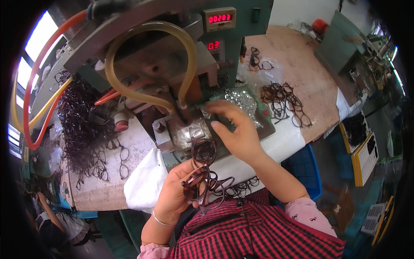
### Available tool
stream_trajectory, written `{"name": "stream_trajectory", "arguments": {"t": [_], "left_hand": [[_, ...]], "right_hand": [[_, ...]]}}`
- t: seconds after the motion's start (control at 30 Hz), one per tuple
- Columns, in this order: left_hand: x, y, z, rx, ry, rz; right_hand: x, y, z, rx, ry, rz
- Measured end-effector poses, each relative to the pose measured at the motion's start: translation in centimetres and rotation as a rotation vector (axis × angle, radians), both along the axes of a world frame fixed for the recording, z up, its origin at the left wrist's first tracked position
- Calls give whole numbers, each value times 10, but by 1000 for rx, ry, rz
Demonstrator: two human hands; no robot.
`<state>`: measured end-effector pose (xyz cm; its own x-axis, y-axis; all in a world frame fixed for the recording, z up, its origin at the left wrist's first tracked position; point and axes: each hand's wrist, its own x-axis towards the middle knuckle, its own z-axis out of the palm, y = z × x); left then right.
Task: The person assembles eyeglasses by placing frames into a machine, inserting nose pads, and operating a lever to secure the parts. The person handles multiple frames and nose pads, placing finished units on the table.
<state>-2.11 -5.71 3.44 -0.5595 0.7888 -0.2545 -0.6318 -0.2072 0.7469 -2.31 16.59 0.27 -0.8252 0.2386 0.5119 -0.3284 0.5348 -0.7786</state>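
Note:
In my left hand (174,187) is a small bunch of dark brown tortoiseshell eyeglass frames (206,183), gripped by the closed fingers. The upper rim of one frame (203,150) reaches up to the metal work block (189,133) of a green press. My right hand (239,131) is stretched over the press bed, thumb apart from the fingers and fingertips close to the block and nozzle. No object shows clearly in it. Beside it lies a heap of tiny silvery metal parts (241,103) on the green bed. The looped yellowish hose (192,47) hangs above the block.
A dense pile of dark frames (84,125) rises at the left. More frames (284,101) lie on the table at right, and several (243,186) near my lap. A blue crate (311,172) stands below the table edge. Another person's arm (51,211) appears far left.

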Motion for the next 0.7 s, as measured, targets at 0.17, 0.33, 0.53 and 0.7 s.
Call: {"name": "stream_trajectory", "arguments": {"t": [0.17, 0.33, 0.53, 0.7], "left_hand": [[-21, -23, 34, -67, 395, -328], [-72, -35, 92, 56, 466, -85], [-74, -37, 95, -89, 513, -77], [-26, -28, 43, -130, 191, -307]], "right_hand": [[-2, -20, 18, -15, 22, 69], [-16, -32, 15, -255, -12, 172], [-18, -32, 17, -321, -54, 163], [-3, 24, -9, 263, 53, -188]]}}
